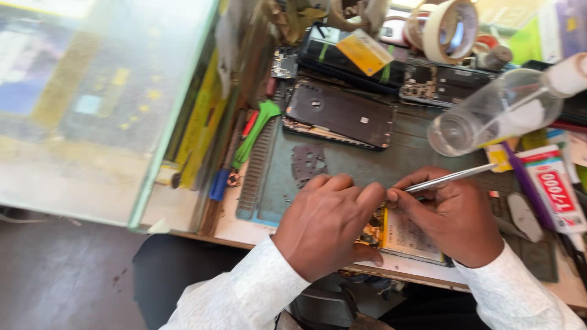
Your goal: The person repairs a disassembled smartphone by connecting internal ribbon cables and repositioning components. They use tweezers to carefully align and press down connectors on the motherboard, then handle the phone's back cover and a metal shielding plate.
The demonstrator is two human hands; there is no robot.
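Observation:
My left hand (pixel 327 223) rests curled on an opened phone (pixel 409 238) lying at the near edge of a grey-green work mat (pixel 342 162), its fingertips pressing the phone's top end. My right hand (pixel 452 220) holds metal tweezers (pixel 452 177), pinching near their tips right beside my left fingertips over the phone's inside. The phone's circuit board and pale battery show between and below my hands; the rest is hidden under them.
Behind the mat lie a dark phone back panel (pixel 339 113), another opened phone (pixel 446 82), a tape roll (pixel 449 24), a clear plastic bottle (pixel 501 110) on its side and a glue tube (pixel 553 189). A glass counter (pixel 92 104) stands left. Green and blue tools (pixel 244 146) lie along the mat's left edge.

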